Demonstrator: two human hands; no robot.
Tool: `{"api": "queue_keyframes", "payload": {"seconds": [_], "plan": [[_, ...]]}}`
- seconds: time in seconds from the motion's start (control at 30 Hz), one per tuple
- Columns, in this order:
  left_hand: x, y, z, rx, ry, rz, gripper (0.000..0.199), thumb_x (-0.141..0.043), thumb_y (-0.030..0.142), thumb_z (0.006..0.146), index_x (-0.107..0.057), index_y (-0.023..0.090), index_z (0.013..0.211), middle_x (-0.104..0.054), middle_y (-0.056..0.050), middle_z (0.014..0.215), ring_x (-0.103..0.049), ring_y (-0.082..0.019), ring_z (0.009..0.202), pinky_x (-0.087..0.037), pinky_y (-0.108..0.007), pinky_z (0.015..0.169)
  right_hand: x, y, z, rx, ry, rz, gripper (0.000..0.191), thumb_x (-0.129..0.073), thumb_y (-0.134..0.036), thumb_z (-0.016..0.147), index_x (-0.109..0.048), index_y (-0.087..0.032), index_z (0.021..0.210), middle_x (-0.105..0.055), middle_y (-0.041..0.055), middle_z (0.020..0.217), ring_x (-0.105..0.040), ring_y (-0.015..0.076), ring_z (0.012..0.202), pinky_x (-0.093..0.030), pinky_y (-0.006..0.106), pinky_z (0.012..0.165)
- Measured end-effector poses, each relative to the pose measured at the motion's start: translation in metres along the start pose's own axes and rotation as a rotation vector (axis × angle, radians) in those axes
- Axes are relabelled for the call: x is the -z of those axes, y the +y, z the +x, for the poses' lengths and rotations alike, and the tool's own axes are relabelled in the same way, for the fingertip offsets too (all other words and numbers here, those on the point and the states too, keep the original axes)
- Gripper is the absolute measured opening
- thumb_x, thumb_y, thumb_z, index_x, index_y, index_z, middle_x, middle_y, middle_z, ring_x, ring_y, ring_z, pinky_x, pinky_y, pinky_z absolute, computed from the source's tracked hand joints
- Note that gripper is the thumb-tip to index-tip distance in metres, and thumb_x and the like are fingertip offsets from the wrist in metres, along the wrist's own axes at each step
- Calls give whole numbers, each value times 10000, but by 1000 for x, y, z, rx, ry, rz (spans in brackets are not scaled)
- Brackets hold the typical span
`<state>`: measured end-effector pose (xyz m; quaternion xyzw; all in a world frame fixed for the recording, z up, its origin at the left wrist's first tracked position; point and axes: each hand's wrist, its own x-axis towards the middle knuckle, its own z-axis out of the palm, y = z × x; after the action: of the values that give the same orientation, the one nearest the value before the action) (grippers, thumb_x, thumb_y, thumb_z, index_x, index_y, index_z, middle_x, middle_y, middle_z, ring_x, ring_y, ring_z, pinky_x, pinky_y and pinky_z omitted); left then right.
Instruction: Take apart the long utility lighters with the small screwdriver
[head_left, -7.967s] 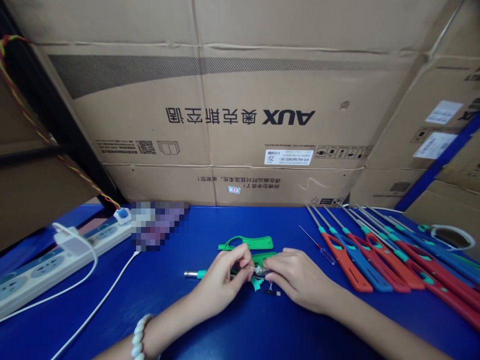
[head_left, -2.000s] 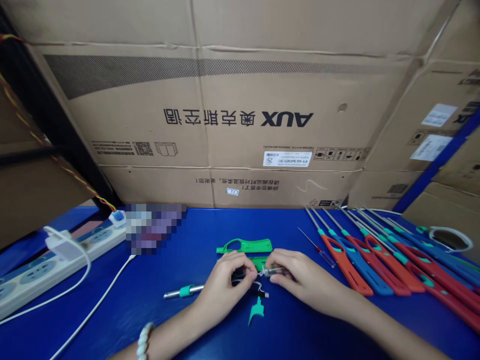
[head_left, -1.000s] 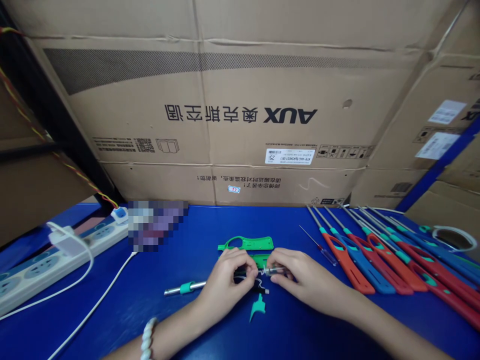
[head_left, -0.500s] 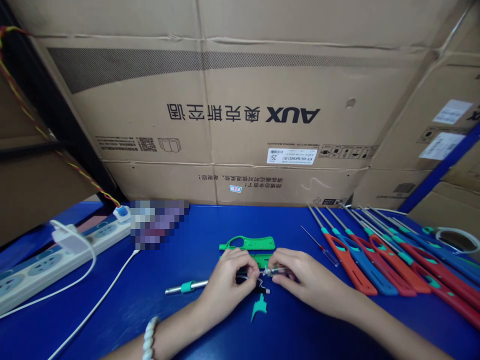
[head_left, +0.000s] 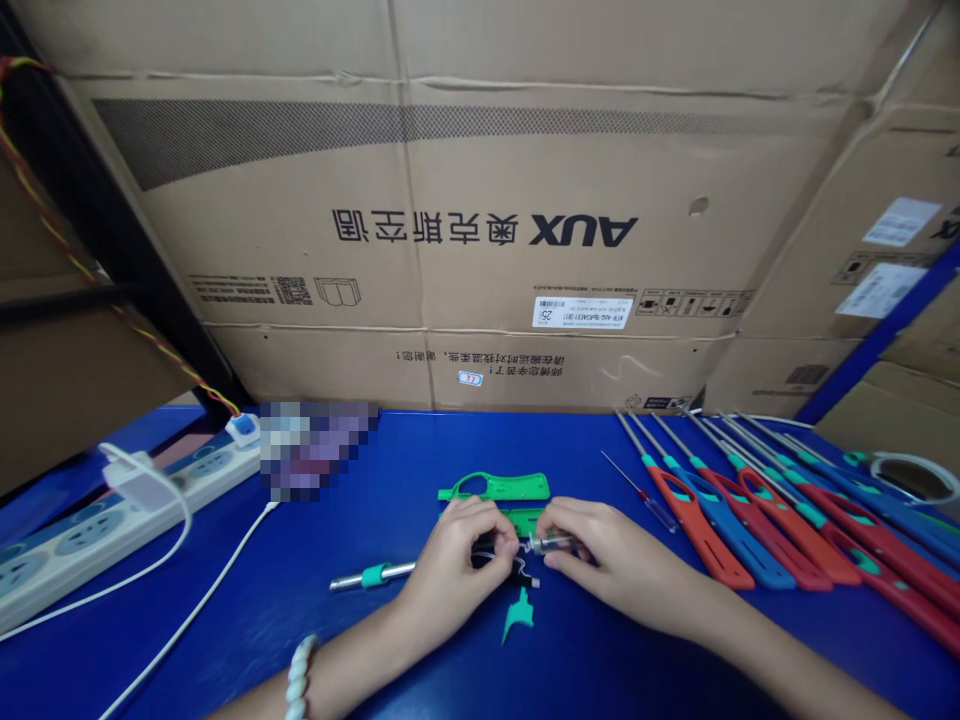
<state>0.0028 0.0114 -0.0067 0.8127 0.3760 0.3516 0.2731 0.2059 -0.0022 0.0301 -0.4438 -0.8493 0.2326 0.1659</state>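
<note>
My right hand [head_left: 592, 545] grips a small clear lighter fuel tank [head_left: 553, 543], its fitting end turned left. Closed in a pinch beside that end, my left hand [head_left: 461, 550] hides whatever is between its fingertips. Thin wires [head_left: 521, 567] trail beneath the fingers to a small dark part. A metal lighter tube [head_left: 390, 573] with a teal collar runs leftward from under my left hand. Behind my hands lie two green lighter shell halves [head_left: 517, 487], the nearer one partly covered. A loose teal trigger-like piece [head_left: 519, 614] rests on the blue table in front.
Several long-nosed lighters [head_left: 750, 520] in red, orange and blue lie at the right, with a screwdriver [head_left: 652, 505] beside them. A white power strip [head_left: 97, 530] and its cable are on the left. A cardboard wall [head_left: 465, 150] stands behind the table.
</note>
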Motion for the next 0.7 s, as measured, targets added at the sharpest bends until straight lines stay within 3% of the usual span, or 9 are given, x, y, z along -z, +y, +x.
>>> {"api": "queue_keyframes", "payload": {"seconds": [0.7], "plan": [[-2,-2,-2,5,-14,30,175,-492,167,851,-540,188,684,-591,15,686,-521,-162,706,-359,-302,737,-3,1,0,3,-5,-12,65,-557,-133,863,-575,-184,899,-597,6,834,-533,144,711,-389,234,653]]}}
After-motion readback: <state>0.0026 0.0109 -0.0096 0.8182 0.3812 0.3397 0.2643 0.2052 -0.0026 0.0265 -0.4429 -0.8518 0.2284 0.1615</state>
